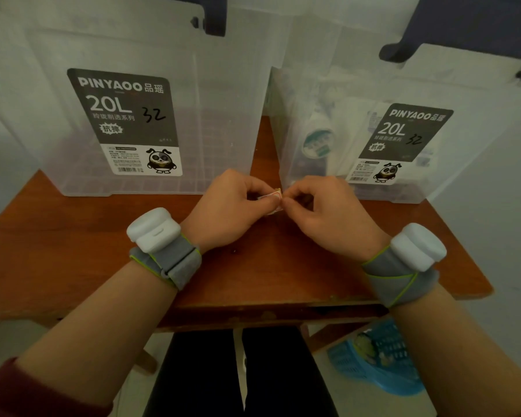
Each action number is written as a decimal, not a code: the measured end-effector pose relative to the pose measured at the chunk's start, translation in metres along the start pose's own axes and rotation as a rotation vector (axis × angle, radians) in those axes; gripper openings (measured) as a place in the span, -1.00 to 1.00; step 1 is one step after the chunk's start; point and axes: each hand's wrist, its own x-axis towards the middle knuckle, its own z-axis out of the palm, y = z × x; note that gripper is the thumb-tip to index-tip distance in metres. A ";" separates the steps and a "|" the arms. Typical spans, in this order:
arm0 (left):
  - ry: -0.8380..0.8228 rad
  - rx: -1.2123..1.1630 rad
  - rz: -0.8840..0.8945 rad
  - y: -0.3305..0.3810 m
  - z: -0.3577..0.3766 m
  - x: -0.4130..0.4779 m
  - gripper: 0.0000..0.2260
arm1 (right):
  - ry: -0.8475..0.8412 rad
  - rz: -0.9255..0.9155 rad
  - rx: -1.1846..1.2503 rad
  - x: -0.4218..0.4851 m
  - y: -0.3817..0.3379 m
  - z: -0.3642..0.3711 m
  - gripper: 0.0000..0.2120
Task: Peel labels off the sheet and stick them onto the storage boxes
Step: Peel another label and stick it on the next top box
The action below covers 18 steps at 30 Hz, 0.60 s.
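Observation:
Two clear plastic storage boxes stand on a brown wooden table [253,275]. The left storage box [223,115] and the right storage box [328,94] each carry a dark "20L" factory sticker. Between them, just above the table, my left hand [226,209] pinches a small white label sheet [272,197] with a red-bordered label on it. My right hand [328,212] meets it from the right, thumb and forefinger nipped on the sheet's right edge. Most of the sheet is hidden by my fingers.
White sensor units on grey straps sit on both wrists. The right box holds rolls and packets seen through its wall. A blue slipper [379,356] lies on the floor below the table's near right corner. My dark trousers are under the front edge.

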 end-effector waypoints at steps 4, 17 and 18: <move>0.001 0.003 0.002 0.000 0.000 0.000 -0.89 | -0.004 -0.003 0.000 -0.001 -0.001 0.000 -0.90; -0.009 -0.011 -0.012 -0.002 0.000 0.001 -0.89 | -0.002 0.064 0.072 0.000 0.005 0.002 -0.87; -0.013 -0.014 -0.020 -0.002 0.000 0.001 -0.88 | -0.005 0.086 0.097 0.000 0.006 0.002 -0.87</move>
